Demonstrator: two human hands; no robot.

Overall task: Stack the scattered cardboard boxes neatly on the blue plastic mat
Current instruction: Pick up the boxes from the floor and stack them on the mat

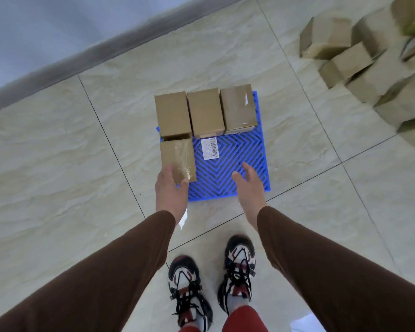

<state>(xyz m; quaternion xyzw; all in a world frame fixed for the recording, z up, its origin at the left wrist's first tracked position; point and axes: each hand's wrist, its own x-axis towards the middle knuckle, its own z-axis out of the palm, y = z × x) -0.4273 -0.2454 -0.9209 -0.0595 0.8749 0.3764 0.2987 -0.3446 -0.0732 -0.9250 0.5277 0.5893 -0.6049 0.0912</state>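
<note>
Head view: 4 boxes [203, 112] on blue mat [228, 168].

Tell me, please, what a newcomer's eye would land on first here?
The bright blue mat on the pale tiled floor, with three cardboard boxes in a row along its far edge. The left hand touches a fourth box at the near left; a jumbled box pile lies upper right.
</note>
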